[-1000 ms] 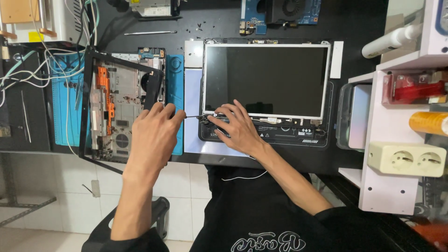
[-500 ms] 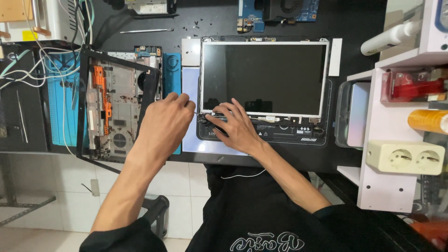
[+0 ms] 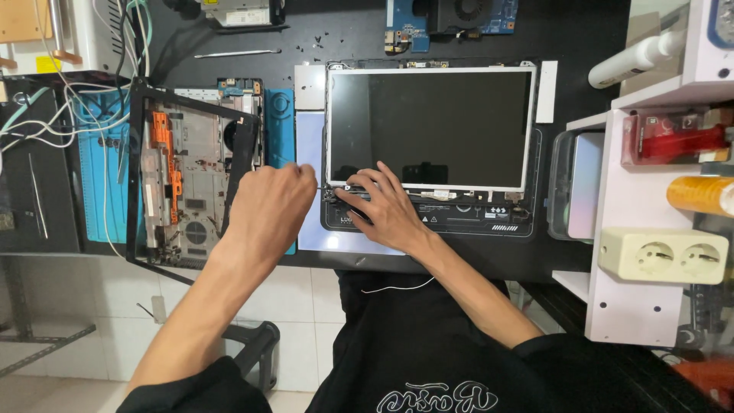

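A laptop screen assembly (image 3: 432,126) with a dark panel in a silver frame lies flat on the black bench. My left hand (image 3: 267,208) is closed in a fist around a thin screwdriver (image 3: 311,186), whose shaft points right at the panel's lower-left hinge corner (image 3: 336,193). My right hand (image 3: 380,206) rests on that same corner, fingers spread and pressing down on the hinge strip. The screwdriver's handle is hidden inside the fist.
An opened laptop base (image 3: 191,176) with an orange part lies on a blue mat (image 3: 279,115), with a loose black bezel frame (image 3: 138,176) over it. Circuit boards (image 3: 451,15) lie at the far edge. White shelves (image 3: 650,229) with a socket strip (image 3: 661,256) stand to the right; cables (image 3: 69,115) lie to the left.
My left hand has moved right and slightly away from me, bringing the screwdriver closer to the hinge corner. My right hand has stayed on the hinge.
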